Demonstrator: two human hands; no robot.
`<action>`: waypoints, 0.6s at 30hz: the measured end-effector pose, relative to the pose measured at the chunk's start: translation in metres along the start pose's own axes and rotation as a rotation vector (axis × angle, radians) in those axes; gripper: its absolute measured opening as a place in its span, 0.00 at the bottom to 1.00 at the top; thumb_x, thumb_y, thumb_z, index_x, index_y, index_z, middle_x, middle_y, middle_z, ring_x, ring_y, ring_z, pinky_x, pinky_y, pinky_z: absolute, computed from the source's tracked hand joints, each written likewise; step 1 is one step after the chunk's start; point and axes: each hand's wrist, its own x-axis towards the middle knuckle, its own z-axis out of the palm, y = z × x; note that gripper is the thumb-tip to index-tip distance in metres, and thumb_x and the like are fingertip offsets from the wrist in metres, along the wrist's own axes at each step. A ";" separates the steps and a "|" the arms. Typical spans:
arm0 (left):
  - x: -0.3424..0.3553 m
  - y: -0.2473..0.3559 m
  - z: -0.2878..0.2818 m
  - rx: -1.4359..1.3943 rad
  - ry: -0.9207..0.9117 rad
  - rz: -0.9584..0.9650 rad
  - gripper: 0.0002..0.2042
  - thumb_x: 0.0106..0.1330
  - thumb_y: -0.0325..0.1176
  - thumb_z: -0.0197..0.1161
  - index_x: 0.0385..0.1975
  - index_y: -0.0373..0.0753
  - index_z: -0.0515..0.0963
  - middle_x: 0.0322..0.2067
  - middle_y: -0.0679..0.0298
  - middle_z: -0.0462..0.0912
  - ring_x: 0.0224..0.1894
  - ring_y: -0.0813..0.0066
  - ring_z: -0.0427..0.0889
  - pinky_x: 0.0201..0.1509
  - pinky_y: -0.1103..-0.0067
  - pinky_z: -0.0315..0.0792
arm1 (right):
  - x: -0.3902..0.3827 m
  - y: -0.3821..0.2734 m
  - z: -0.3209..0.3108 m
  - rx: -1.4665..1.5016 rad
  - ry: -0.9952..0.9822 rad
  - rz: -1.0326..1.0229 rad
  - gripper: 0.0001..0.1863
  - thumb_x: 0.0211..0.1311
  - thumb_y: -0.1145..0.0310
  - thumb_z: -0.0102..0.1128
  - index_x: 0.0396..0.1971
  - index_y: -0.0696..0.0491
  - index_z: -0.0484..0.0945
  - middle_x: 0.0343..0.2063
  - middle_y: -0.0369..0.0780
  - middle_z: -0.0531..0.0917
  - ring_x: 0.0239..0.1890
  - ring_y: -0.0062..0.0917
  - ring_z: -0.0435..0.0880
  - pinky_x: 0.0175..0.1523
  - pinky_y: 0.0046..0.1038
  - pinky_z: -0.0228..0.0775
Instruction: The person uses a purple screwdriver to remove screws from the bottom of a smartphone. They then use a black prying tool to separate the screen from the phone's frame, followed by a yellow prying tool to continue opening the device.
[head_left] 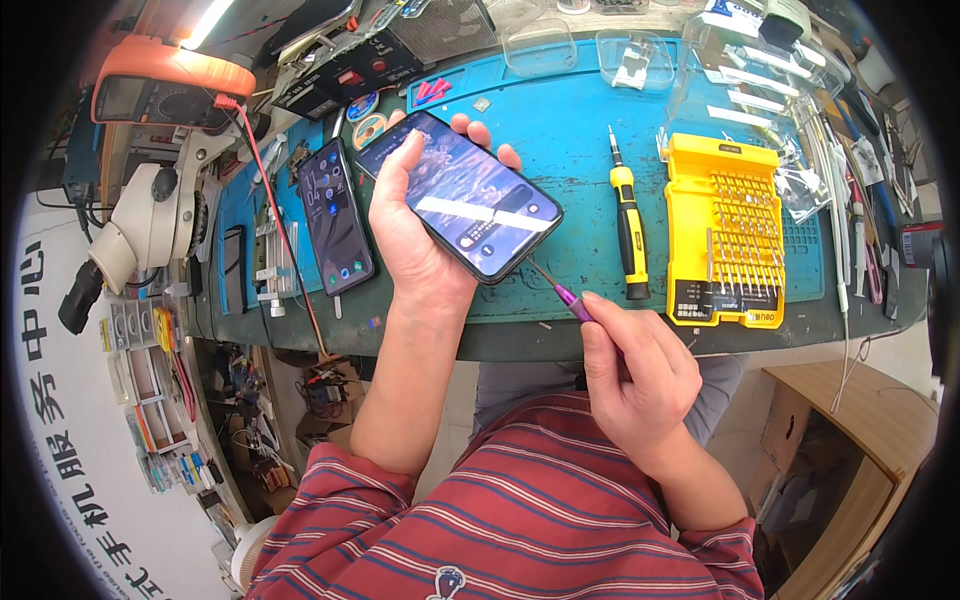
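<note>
My left hand (420,235) is wrapped round a smartphone (470,190) with a lit screen, tilted above the blue work mat (580,200). My thumb lies over its near-left edge and my fingertips curl past the far side. A slim screwdriver with a purple handle (571,300) is pinched in my right hand (640,370). Its thin tip meets the phone's bottom edge; whether it sits in a hole there is too small to tell. Left of my left hand lies a second phone (335,220), its screen lit too.
Right of my hands, a yellow-and-black screwdriver (630,235) lies beside a yellow bit case (725,230) full of bits. An orange multimeter (170,85) and white microscope (160,215) stand at left. Clear plastic trays (635,62) sit at the back. Tweezers and tools line the right edge.
</note>
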 end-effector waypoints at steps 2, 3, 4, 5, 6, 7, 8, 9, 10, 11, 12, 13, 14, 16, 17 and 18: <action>0.000 0.000 0.000 -0.001 -0.001 -0.003 0.14 0.72 0.38 0.55 0.49 0.33 0.74 0.43 0.57 0.82 0.48 0.66 0.83 0.56 0.60 0.79 | 0.000 0.000 0.000 0.003 -0.009 0.020 0.11 0.64 0.79 0.67 0.46 0.59 0.84 0.24 0.40 0.83 0.22 0.24 0.79 0.27 0.23 0.69; 0.001 0.000 0.000 -0.001 -0.004 -0.005 0.14 0.72 0.38 0.55 0.49 0.33 0.74 0.43 0.57 0.82 0.48 0.66 0.83 0.57 0.60 0.79 | 0.001 -0.001 -0.001 0.006 -0.021 0.041 0.11 0.65 0.79 0.66 0.46 0.59 0.84 0.24 0.40 0.83 0.22 0.24 0.79 0.27 0.23 0.69; 0.000 0.000 -0.001 -0.001 -0.006 -0.007 0.14 0.72 0.38 0.55 0.49 0.33 0.74 0.43 0.57 0.82 0.48 0.66 0.83 0.57 0.60 0.79 | 0.001 -0.002 -0.002 0.011 -0.034 0.062 0.11 0.66 0.78 0.66 0.47 0.59 0.84 0.24 0.40 0.83 0.22 0.23 0.79 0.27 0.23 0.69; 0.000 0.000 0.000 -0.003 -0.002 -0.006 0.14 0.72 0.38 0.56 0.49 0.33 0.74 0.43 0.57 0.82 0.48 0.66 0.83 0.57 0.60 0.79 | 0.001 -0.003 -0.003 0.012 -0.042 0.071 0.10 0.66 0.78 0.65 0.47 0.59 0.84 0.23 0.39 0.83 0.22 0.23 0.80 0.27 0.22 0.69; 0.000 0.000 0.000 -0.005 0.002 -0.005 0.15 0.72 0.38 0.56 0.49 0.33 0.74 0.43 0.57 0.82 0.48 0.66 0.83 0.57 0.60 0.78 | 0.001 -0.003 -0.003 0.012 -0.049 0.080 0.10 0.67 0.78 0.65 0.47 0.59 0.84 0.23 0.39 0.83 0.22 0.22 0.80 0.27 0.22 0.69; 0.000 0.000 0.000 -0.006 0.006 -0.004 0.15 0.72 0.38 0.56 0.49 0.33 0.74 0.43 0.57 0.82 0.48 0.66 0.83 0.57 0.60 0.78 | 0.001 -0.003 -0.003 0.013 -0.057 0.089 0.09 0.68 0.77 0.64 0.47 0.59 0.84 0.23 0.39 0.83 0.22 0.22 0.81 0.27 0.22 0.69; 0.000 0.000 -0.001 -0.024 0.011 -0.005 0.15 0.72 0.38 0.56 0.49 0.32 0.74 0.44 0.56 0.82 0.48 0.62 0.82 0.56 0.60 0.78 | 0.001 -0.003 -0.004 0.017 -0.058 0.095 0.09 0.68 0.77 0.64 0.47 0.59 0.84 0.23 0.39 0.84 0.22 0.21 0.81 0.28 0.22 0.70; 0.001 0.001 -0.002 -0.042 0.017 -0.006 0.16 0.72 0.38 0.57 0.50 0.32 0.74 0.45 0.55 0.81 0.48 0.57 0.82 0.56 0.60 0.77 | 0.001 -0.003 -0.004 0.021 -0.060 0.101 0.09 0.69 0.77 0.64 0.47 0.59 0.84 0.23 0.39 0.84 0.22 0.21 0.82 0.28 0.21 0.70; 0.001 0.001 -0.002 -0.060 0.022 -0.007 0.17 0.72 0.38 0.57 0.51 0.31 0.74 0.46 0.54 0.81 0.47 0.52 0.81 0.56 0.59 0.77 | 0.001 -0.003 -0.004 0.025 -0.062 0.107 0.09 0.69 0.76 0.64 0.47 0.59 0.84 0.24 0.39 0.84 0.23 0.21 0.83 0.28 0.21 0.71; 0.001 0.001 -0.002 -0.055 0.025 0.000 0.17 0.71 0.38 0.57 0.51 0.31 0.73 0.46 0.54 0.81 0.47 0.52 0.81 0.56 0.59 0.77 | 0.001 -0.004 -0.004 0.034 -0.066 0.113 0.09 0.70 0.76 0.63 0.47 0.59 0.84 0.24 0.39 0.84 0.23 0.21 0.83 0.29 0.21 0.71; 0.001 0.001 -0.002 -0.050 0.028 0.007 0.17 0.71 0.38 0.57 0.51 0.31 0.73 0.46 0.54 0.81 0.47 0.53 0.81 0.56 0.59 0.77 | 0.002 -0.005 -0.005 0.043 -0.070 0.119 0.09 0.70 0.76 0.63 0.47 0.59 0.84 0.24 0.39 0.85 0.23 0.21 0.84 0.29 0.21 0.72; 0.001 0.000 -0.001 -0.047 0.030 0.013 0.17 0.71 0.38 0.57 0.51 0.31 0.73 0.46 0.54 0.81 0.47 0.53 0.81 0.56 0.59 0.77 | 0.002 -0.005 -0.005 0.050 -0.074 0.125 0.09 0.71 0.76 0.63 0.47 0.59 0.84 0.25 0.39 0.85 0.24 0.21 0.84 0.29 0.21 0.72; 0.001 0.000 -0.001 -0.031 0.018 0.007 0.16 0.71 0.38 0.57 0.50 0.32 0.73 0.46 0.56 0.81 0.48 0.57 0.82 0.56 0.59 0.78 | 0.002 -0.005 -0.005 0.062 -0.068 0.133 0.09 0.71 0.76 0.62 0.47 0.59 0.84 0.25 0.39 0.85 0.24 0.21 0.84 0.30 0.21 0.73; 0.000 0.002 -0.002 0.002 -0.005 -0.005 0.14 0.72 0.37 0.56 0.49 0.33 0.74 0.45 0.59 0.82 0.49 0.66 0.83 0.55 0.59 0.79 | 0.002 -0.006 -0.004 0.086 -0.056 0.148 0.09 0.72 0.75 0.62 0.47 0.59 0.84 0.25 0.39 0.86 0.25 0.20 0.85 0.30 0.21 0.74; 0.000 0.002 -0.002 0.001 0.006 0.004 0.14 0.72 0.37 0.56 0.48 0.33 0.74 0.45 0.59 0.82 0.49 0.66 0.83 0.55 0.59 0.79 | 0.002 -0.006 -0.005 0.092 -0.059 0.165 0.09 0.72 0.75 0.61 0.47 0.60 0.84 0.26 0.39 0.86 0.25 0.20 0.85 0.30 0.21 0.74; 0.000 0.001 -0.001 -0.001 0.017 0.013 0.14 0.72 0.37 0.56 0.48 0.33 0.74 0.45 0.60 0.81 0.48 0.66 0.83 0.55 0.59 0.79 | 0.002 -0.007 -0.005 0.097 -0.062 0.182 0.09 0.72 0.75 0.61 0.48 0.60 0.84 0.26 0.39 0.86 0.25 0.20 0.85 0.31 0.21 0.74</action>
